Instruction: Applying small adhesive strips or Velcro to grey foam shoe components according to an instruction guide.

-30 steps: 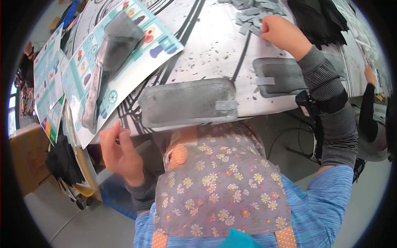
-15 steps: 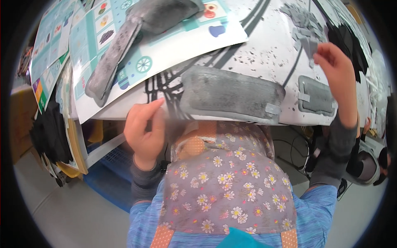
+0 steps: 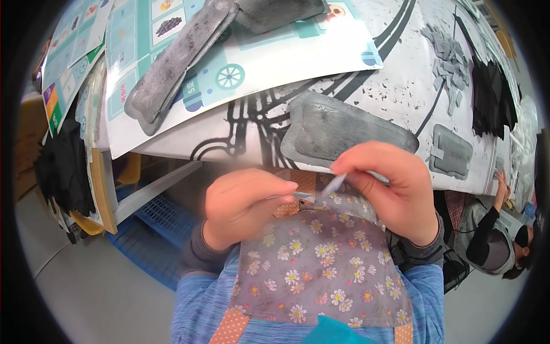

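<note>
My right hand (image 3: 395,189) has come in front of my apron, thumb and forefinger pinching a small pale grey fabric tab (image 3: 333,184). Facing it, my left hand (image 3: 243,203) is closed with its fingertips pressed together; whether anything is in them I cannot make out. Just beyond both hands, a long grey padded piece (image 3: 338,129) lies flat at the near table edge, its right end partly hidden by my right hand. To its right lies a smaller grey pad (image 3: 454,152) with a pale tab on its left side. Loose grey tabs (image 3: 450,60) lie heaped farther back.
More grey padded pieces (image 3: 177,63) rest on a printed teal-and-white sheet (image 3: 275,69) at the left. Black fabric pieces (image 3: 492,97) lie at the table's right. A blue plastic crate (image 3: 163,221) is beneath the table. Another person (image 3: 495,241) is at the far right, one hand at the table.
My right hand has moved from the heap of tabs to in front of my apron, carrying a tab. My left hand has shifted right toward it. The view has shifted slightly.
</note>
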Demonstrator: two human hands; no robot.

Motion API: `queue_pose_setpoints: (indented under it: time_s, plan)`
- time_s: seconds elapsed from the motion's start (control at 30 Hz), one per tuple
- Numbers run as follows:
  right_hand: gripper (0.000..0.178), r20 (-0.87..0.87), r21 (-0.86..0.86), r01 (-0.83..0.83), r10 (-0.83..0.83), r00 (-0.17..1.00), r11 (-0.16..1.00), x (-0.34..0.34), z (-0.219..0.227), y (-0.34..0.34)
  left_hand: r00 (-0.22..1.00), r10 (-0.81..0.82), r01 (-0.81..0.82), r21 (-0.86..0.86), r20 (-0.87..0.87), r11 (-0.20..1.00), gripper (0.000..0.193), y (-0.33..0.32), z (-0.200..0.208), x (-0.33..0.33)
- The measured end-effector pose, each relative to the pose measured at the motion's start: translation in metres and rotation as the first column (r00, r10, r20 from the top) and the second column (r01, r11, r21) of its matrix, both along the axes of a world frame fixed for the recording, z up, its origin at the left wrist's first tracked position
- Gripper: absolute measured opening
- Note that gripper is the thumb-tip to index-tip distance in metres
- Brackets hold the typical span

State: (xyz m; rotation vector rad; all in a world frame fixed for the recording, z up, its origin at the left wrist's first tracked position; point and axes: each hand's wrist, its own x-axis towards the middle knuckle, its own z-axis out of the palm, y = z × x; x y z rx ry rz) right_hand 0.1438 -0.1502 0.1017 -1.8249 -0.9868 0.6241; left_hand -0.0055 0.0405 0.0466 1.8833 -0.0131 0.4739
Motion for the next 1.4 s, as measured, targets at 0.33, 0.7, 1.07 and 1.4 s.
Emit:
queue_pose_setpoints:
  time_s: [0.33, 0.7, 1.07, 1.4]
  plan:
    - [0.026, -0.157, -0.190, 0.219, -0.250, 0.955, 0.957, -0.006, -0.023, 0.044, 0.994, 0.015, -0.048, 0.313, 0.107, 0.948, 0.020, 0.024, -0.027, 0.015]
    - [0.025, -0.085, -0.283, 0.211, -0.244, 0.966, 0.936, -0.005, -0.026, 0.058, 0.993, -0.004, -0.051, 0.445, 0.122, 0.894, 0.029, 0.028, -0.042, 0.024]
    - [0.032, -0.215, -0.149, 0.083, -0.115, 0.970, 0.985, -0.007, -0.004, 0.053, 0.995, 0.012, 0.000, -0.121, 0.097, 0.993, 0.024, 0.032, -0.023, 0.016]
    - [0.037, -0.461, -0.073, 0.053, -0.081, 0.884, 0.996, -0.006, 0.003, 0.046, 1.000, 0.020, -0.024, -0.228, -0.020, 0.973, 0.008, 0.025, -0.008, 0.012]
